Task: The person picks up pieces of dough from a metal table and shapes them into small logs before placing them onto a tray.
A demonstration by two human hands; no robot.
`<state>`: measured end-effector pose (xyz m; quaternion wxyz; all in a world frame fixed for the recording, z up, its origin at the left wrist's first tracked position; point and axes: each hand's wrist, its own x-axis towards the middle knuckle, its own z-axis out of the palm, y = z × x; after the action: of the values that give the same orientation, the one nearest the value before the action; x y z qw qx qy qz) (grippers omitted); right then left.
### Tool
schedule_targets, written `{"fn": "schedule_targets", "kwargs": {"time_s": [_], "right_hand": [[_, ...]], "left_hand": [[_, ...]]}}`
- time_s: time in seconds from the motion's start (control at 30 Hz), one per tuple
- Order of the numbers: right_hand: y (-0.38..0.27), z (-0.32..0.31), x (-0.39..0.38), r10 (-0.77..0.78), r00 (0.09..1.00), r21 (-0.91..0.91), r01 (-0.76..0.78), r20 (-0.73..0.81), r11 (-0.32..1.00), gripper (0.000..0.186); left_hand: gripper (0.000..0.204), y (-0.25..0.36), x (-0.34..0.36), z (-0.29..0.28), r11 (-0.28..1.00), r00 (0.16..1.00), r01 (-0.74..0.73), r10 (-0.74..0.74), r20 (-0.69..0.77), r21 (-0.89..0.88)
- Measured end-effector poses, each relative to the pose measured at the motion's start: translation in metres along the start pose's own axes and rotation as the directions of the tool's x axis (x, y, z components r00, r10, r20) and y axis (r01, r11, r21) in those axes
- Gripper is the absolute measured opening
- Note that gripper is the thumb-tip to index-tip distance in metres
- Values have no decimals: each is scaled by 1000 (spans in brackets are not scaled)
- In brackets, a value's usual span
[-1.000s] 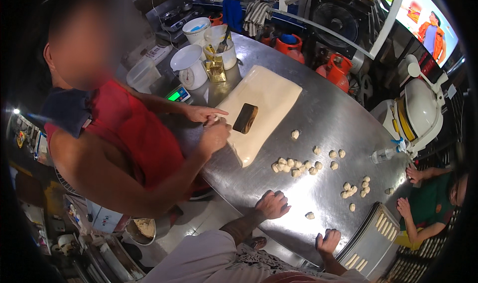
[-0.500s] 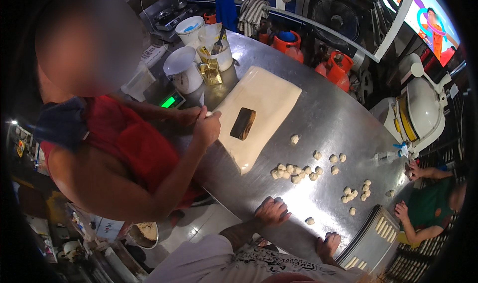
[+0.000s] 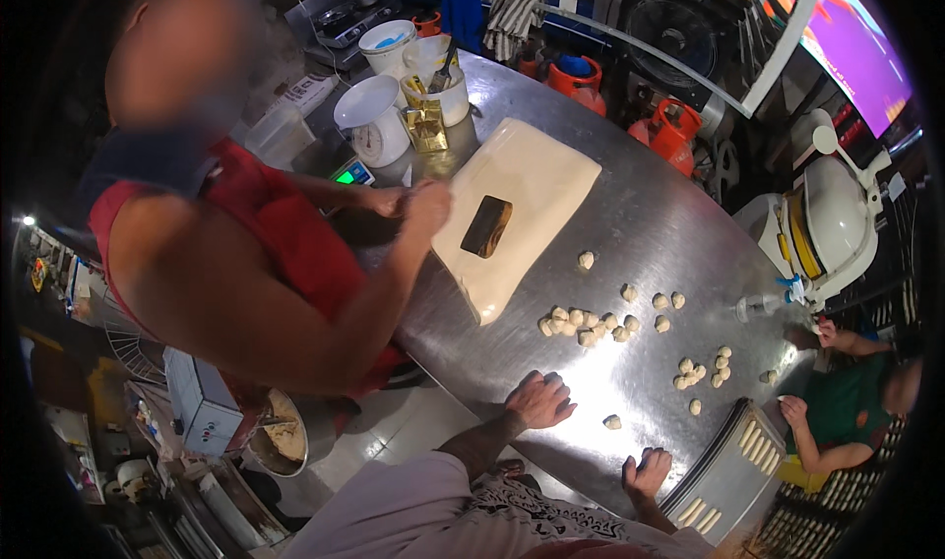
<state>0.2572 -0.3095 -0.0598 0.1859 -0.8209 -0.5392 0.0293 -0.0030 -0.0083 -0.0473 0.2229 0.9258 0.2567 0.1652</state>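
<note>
My left hand [image 3: 541, 400] rests palm down near the steel table's [image 3: 566, 465] front edge, fingers bent but apart. Farther right, my right hand [image 3: 647, 471] touches the tabletop beside a metal tray, its fingers loosely curled and separated. Nothing shows in either hand, though what lies under the palms is hidden. Between and just beyond them sits one small dough ball [image 3: 612, 422]. Several more dough balls [image 3: 589, 339] cluster ahead of my left hand. A large smooth slab of dough [image 3: 541, 165] lies farther off, with a dark rectangular block [image 3: 486, 226] on it.
At left, a person in a red apron [image 3: 281, 234] leans over the slab. A person in green [image 3: 842, 402] works at the right. The tray [image 3: 714, 470] bears dough sticks. Buckets [image 3: 453, 96], a dial scale [image 3: 369, 146] and a spray bottle [image 3: 756, 308] stand on the table.
My view has shifted slightly; both my hands keep nearly the same places on the table. The red-aproned person's hands have moved together beside the slab, and the wall screen's picture has changed.
</note>
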Motion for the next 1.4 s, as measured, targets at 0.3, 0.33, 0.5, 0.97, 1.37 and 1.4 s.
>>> {"fn": "schedule_targets", "kwargs": {"time_s": [0.3, 0.33, 0.5, 0.97, 1.37, 1.4], "right_hand": [[-12, -5, 2, 3, 998, -18, -4, -56, 1000, 37], [-15, -2, 8, -31, 994, -49, 26, -103, 998, 36], [-13, -7, 7, 154, 988, 28, -155, 27, 988, 34], [-3, 6, -12, 113, 994, -53, -112, 12, 992, 48], [-53, -15, -102, 173, 970, -209, -136, 169, 968, 94], [-53, -18, -105, 216, 947, -203, -169, 238, 964, 95]], "left_hand": [[35, -8, 0, 11, 994, 998, -48, 43, 46, 102], [36, -14, -5, 12, 990, 998, -48, 43, 43, 131], [36, -1, 10, -1, 986, 987, -47, 21, 162, 157], [41, -4, -14, 22, 974, 985, -158, 167, -43, 159], [82, 14, -56, -6, 914, 968, -144, 51, 245, 379], [82, 16, -48, -13, 901, 958, -185, 77, 276, 392]]}}
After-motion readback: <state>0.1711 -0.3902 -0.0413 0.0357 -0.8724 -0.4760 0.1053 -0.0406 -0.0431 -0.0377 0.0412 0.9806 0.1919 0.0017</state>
